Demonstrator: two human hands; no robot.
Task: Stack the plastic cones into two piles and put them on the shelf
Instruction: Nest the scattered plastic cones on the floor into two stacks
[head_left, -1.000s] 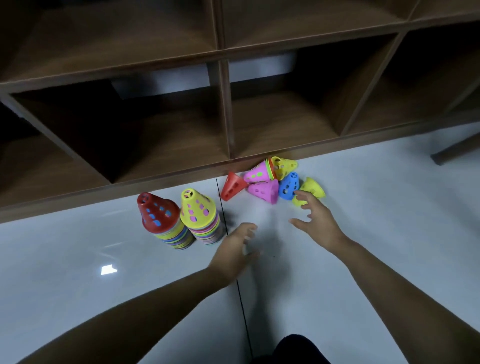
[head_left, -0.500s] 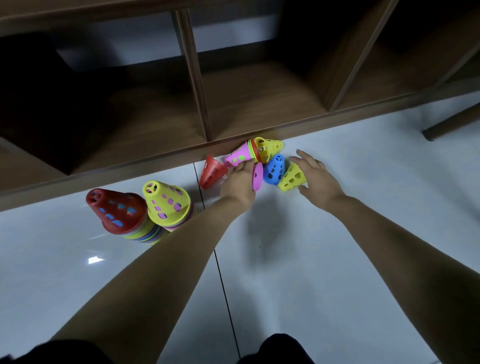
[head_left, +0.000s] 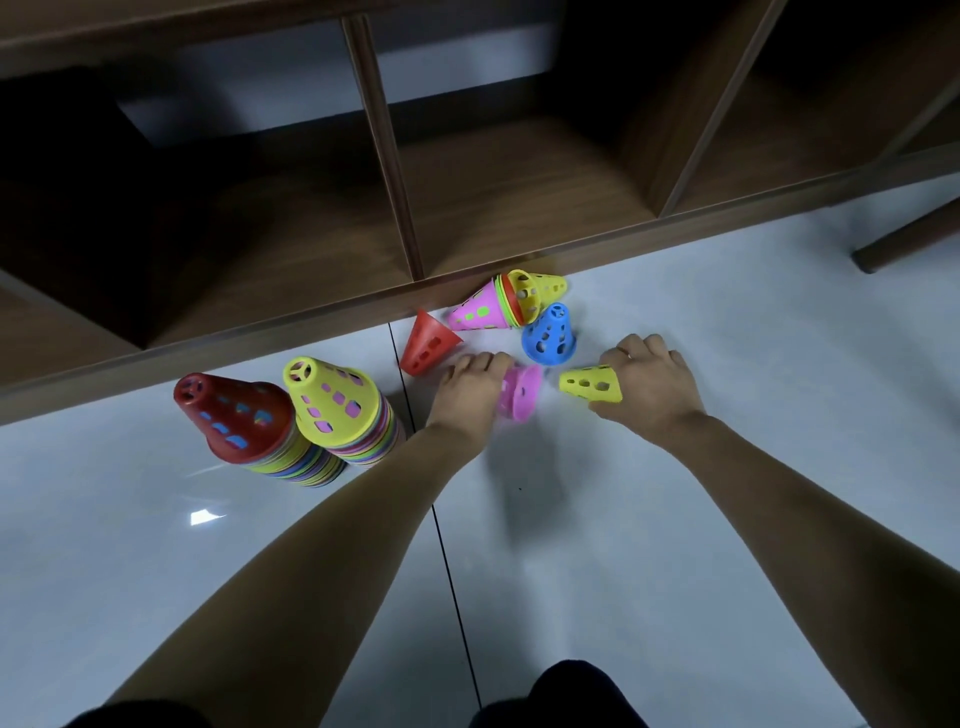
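Mid-frame, the left hand (head_left: 470, 387) grips a pink cone (head_left: 522, 396), the right hand (head_left: 649, 384) a yellow cone (head_left: 591, 384); lower each squarely, wide end down, onto the red-topped pile (head_left: 234, 415) or yellow-topped pile (head_left: 332, 400) at centre left

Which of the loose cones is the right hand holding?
The single yellow cone, gripped at its wide end by the right hand. The left hand holds a pink cone; the blue cone is untouched.
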